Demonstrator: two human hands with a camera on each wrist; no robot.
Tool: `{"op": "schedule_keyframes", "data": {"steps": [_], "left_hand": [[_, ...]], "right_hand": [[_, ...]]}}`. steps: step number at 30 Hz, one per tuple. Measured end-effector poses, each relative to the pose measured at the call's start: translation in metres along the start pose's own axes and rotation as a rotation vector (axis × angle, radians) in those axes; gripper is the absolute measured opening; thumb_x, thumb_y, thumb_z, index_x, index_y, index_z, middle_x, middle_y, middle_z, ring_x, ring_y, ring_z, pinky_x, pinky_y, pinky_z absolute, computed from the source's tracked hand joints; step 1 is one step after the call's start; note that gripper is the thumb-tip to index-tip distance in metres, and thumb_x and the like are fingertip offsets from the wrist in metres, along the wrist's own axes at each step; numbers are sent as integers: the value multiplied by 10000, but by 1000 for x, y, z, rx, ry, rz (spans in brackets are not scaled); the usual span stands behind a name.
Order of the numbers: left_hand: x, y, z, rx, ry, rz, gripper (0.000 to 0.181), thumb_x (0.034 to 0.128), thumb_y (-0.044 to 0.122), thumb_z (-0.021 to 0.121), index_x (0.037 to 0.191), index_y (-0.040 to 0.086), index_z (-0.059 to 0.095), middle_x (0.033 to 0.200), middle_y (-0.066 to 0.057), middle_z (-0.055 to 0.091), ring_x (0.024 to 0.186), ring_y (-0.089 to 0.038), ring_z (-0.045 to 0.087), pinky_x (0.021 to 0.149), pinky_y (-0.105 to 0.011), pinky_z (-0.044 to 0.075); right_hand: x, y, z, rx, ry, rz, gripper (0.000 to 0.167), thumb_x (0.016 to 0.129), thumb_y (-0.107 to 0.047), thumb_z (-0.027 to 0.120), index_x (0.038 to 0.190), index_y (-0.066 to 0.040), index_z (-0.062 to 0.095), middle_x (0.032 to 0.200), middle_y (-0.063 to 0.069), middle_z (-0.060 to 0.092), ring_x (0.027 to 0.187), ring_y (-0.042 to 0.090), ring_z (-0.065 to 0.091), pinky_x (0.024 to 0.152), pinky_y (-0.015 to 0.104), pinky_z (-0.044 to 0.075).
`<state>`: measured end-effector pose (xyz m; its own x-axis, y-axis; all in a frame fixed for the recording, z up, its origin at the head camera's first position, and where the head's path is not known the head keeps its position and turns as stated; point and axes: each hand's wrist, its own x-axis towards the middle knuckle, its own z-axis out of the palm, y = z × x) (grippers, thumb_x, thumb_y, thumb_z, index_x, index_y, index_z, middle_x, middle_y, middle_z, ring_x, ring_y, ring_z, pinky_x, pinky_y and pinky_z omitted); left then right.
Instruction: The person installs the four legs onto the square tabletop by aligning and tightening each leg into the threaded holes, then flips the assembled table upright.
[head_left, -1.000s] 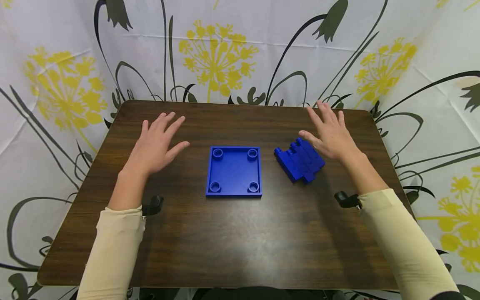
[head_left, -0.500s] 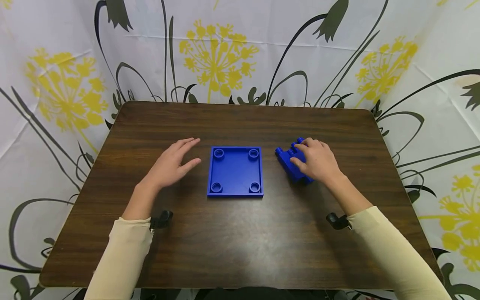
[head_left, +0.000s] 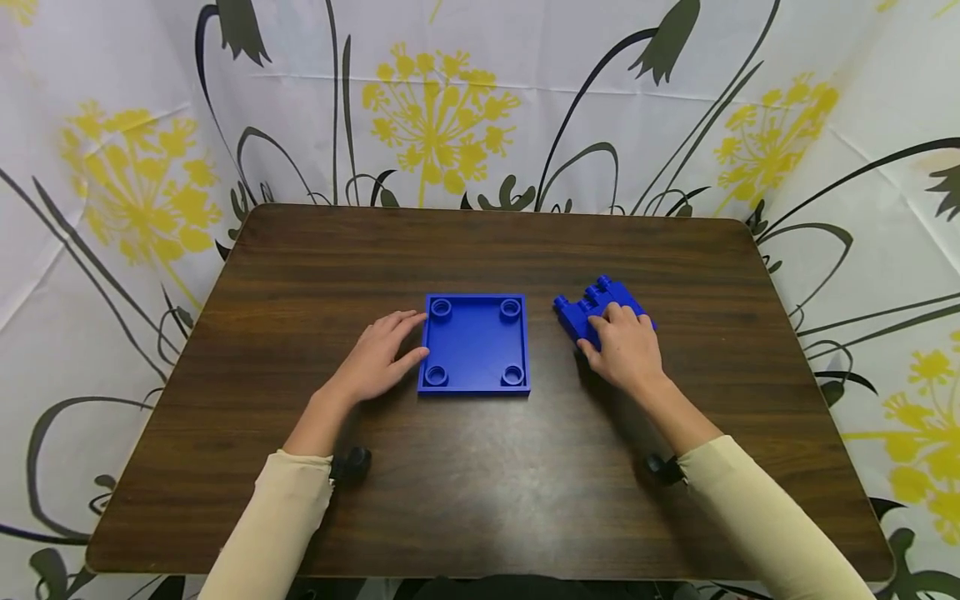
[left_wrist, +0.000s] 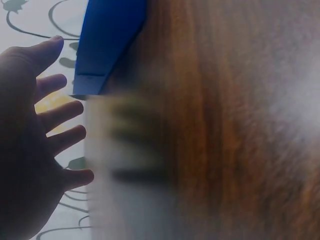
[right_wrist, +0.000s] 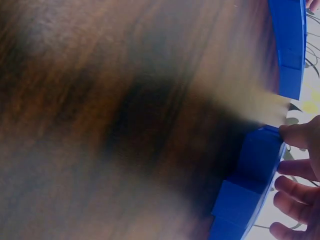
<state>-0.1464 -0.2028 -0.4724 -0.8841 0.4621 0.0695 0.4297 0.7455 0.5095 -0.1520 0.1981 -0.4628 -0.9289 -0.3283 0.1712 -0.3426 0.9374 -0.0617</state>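
A square blue plastic tray [head_left: 474, 342] lies flat at mid-table, with a raised rim and a round socket in each corner. My left hand [head_left: 382, 358] is at its left edge, fingers extended and thumb apart; I cannot tell whether the fingertips touch the rim. To the right lies a stepped blue plastic piece [head_left: 576, 317] with short round pegs along its far left side. Over its near part is my right hand [head_left: 628, 348], which hides much of it. In the right wrist view the thumb [right_wrist: 295, 135] is at the stepped piece's [right_wrist: 260, 152] edge and the fingers are loosely bent above it.
Both blue things stand on a dark brown wooden table [head_left: 450, 492]. Behind it hangs a white cloth [head_left: 555, 50] printed with yellow flowers and grey stems. Each wrist wears a small black camera, one of them the left wrist camera [head_left: 351, 465].
My left hand has moved right to the tray's left edge. My right hand has come down and back towards me onto the stepped piece. Tray and piece look unmoved on the table.
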Motion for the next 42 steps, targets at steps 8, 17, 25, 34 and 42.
{"op": "schedule_keyframes", "data": {"steps": [8, 17, 25, 34, 42], "left_hand": [[-1, -2, 8, 17, -16, -26, 620, 995, 411, 553, 1518, 137, 362, 1520, -136, 369, 1386, -366, 337, 1077, -663, 195], [0, -5, 13, 11, -29, -48, 607, 1014, 427, 502, 1539, 180, 321, 1545, -128, 341, 1443, -356, 244, 1088, -682, 117], [0, -5, 13, 6, -60, -64, 611, 1019, 463, 466, 1551, 216, 296, 1550, -131, 336, 1457, -355, 210, 1088, -687, 97], [0, -3, 10, -1, -86, -69, 616, 1023, 460, 459, 1555, 203, 284, 1544, -138, 345, 1453, -373, 212, 1073, -706, 101], [-1, -2, 13, 6, -89, -96, 608, 1023, 435, 473, 1559, 227, 274, 1552, -123, 337, 1462, -347, 199, 1085, -693, 87]], "right_hand": [[-4, -3, 6, -2, 73, -49, 387, 854, -306, 742, 1157, -64, 738, 950, 117, 607, 871, 306, 542, 723, 465, 420], [-9, -10, 6, 40, 102, -80, 337, 823, -216, 776, 1117, -52, 752, 930, 102, 592, 849, 297, 537, 680, 428, 419], [-12, -21, 7, 95, 80, -43, 386, 779, -183, 806, 1114, -28, 694, 962, 143, 603, 841, 329, 603, 626, 471, 517], [-14, -24, 10, 99, 70, 27, 524, 755, -215, 822, 1210, -25, 645, 935, 201, 686, 693, 395, 661, 541, 517, 517], [-6, -24, 0, 163, 129, 75, 425, 772, -249, 774, 1140, -48, 706, 971, 163, 702, 757, 363, 675, 587, 486, 532]]}}
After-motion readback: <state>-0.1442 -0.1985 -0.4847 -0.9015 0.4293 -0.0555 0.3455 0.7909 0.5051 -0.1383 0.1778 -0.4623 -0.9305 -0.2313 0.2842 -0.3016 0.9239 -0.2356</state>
